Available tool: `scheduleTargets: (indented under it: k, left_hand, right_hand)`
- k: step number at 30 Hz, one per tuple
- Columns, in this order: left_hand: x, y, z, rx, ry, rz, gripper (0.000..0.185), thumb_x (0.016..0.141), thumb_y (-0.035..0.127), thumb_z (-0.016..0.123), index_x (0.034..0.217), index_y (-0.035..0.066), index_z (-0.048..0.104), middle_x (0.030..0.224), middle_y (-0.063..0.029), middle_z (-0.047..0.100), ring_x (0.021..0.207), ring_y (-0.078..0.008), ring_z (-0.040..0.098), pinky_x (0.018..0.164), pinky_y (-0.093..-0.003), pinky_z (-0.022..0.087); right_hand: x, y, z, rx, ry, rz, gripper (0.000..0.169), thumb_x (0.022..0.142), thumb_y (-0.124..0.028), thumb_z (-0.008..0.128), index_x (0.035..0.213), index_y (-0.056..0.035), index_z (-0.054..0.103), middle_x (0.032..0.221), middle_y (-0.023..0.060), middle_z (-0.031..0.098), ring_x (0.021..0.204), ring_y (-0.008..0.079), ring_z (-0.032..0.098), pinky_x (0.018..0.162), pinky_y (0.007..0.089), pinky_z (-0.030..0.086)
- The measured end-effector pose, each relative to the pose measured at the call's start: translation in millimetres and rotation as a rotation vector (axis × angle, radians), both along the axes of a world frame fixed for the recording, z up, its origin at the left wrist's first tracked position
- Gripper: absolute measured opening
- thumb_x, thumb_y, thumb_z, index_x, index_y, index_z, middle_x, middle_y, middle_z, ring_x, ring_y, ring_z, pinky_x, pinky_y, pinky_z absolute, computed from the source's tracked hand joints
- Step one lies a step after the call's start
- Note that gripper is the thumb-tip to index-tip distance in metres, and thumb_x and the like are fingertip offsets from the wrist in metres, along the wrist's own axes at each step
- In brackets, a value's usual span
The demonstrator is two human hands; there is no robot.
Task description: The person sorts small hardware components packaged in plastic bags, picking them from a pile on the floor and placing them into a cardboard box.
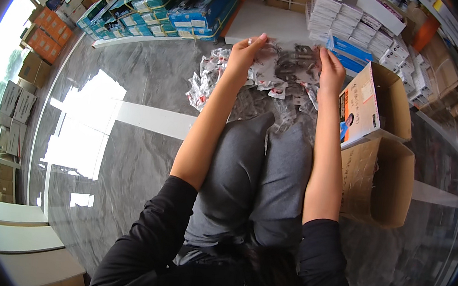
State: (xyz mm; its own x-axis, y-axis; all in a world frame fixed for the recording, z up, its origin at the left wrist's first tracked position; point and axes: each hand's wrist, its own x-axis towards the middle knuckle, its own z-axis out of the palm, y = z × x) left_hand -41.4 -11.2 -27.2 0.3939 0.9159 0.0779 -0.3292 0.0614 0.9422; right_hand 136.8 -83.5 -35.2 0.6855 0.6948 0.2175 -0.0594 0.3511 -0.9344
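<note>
Stretched between my two hands, above my knees, is a clear plastic bag [281, 64] with dark items inside it. My left hand [247, 50] pinches its left edge, thumb up, with a ring on one finger. My right hand [331, 68] grips the upper right corner. Below and behind the bag lies a pile of small clear and white plastic packets [208, 80] with red marks, spread on the floor in front of my knees. What exactly the dark items are cannot be told.
Two open cardboard boxes, one printed [369, 103] and one plain brown [359, 177], stand at my right. Shelves ahead hold teal cartons [142, 12] and stacked white boxes [350, 26]. Orange boxes [49, 36] are at the far left. White boards [22, 234] lie at lower left.
</note>
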Motion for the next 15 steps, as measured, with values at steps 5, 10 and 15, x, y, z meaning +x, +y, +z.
scheduleTargets:
  k: [5, 10, 15]
  left_hand:
    - [-6, 5, -6, 0.021, 0.025, -0.002, 0.03, 0.082, 0.031, 0.06, 0.095, 0.003, 0.058, 0.082, -0.0037, 0.062, 0.071, -0.0118, 0.06, 0.06, -0.0226, 0.044]
    - [-1, 1, -2, -0.002, 0.021, 0.002, 0.03, 0.082, 0.031, 0.06, 0.094, 0.004, 0.059, 0.08, -0.0034, 0.062, 0.071, -0.0115, 0.06, 0.06, -0.0222, 0.044]
    - [-1, 1, -3, 0.01, 0.046, 0.027, 0.028, 0.083, 0.03, 0.059, 0.093, 0.004, 0.059, 0.079, -0.0028, 0.062, 0.069, -0.0109, 0.059, 0.06, -0.0221, 0.045]
  right_hand:
    - [-2, 4, -6, 0.069, 0.007, 0.044, 0.025, 0.082, -0.018, 0.06, 0.097, 0.003, 0.062, 0.087, 0.004, 0.063, 0.075, 0.008, 0.056, 0.065, 0.0196, 0.042]
    - [-1, 0, -1, 0.046, -0.01, 0.035, 0.025, 0.082, -0.018, 0.061, 0.096, 0.0026, 0.063, 0.084, 0.0026, 0.064, 0.071, 0.0063, 0.055, 0.063, 0.0188, 0.041]
    - [-5, -4, 3, 0.125, 0.029, 0.093, 0.024, 0.082, -0.017, 0.061, 0.095, 0.0031, 0.063, 0.085, 0.0041, 0.064, 0.074, 0.0067, 0.056, 0.065, 0.0184, 0.042]
